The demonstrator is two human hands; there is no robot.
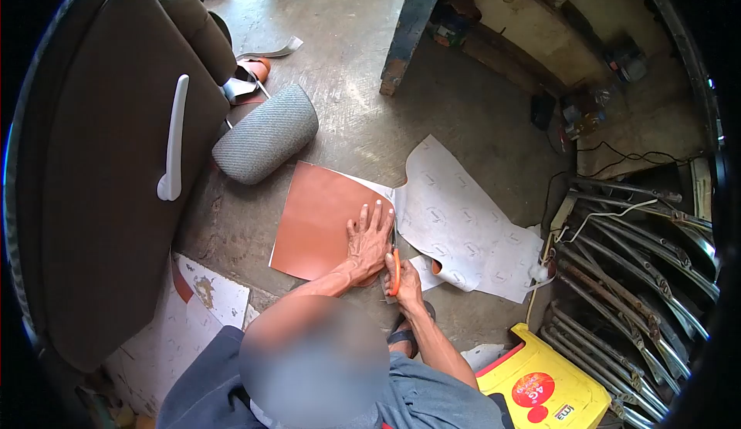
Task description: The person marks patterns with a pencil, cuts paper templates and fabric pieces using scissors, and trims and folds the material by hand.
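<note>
My left hand lies spread on an orange-brown sheet on the floor, near its right edge. In my right hand are orange-handled scissors; their blades point up along that edge, beside the fingers of my left hand. To the right of the blades spreads a large white sheet with printed marks, its lower edge curled to show an orange-brown side. How far apart the blades are cannot be made out.
A grey padded roll lies above the sheet. At the left stands a large dark padded piece with a white lever. Metal frames are stacked at the right, near a yellow stool. A blue post stands ahead.
</note>
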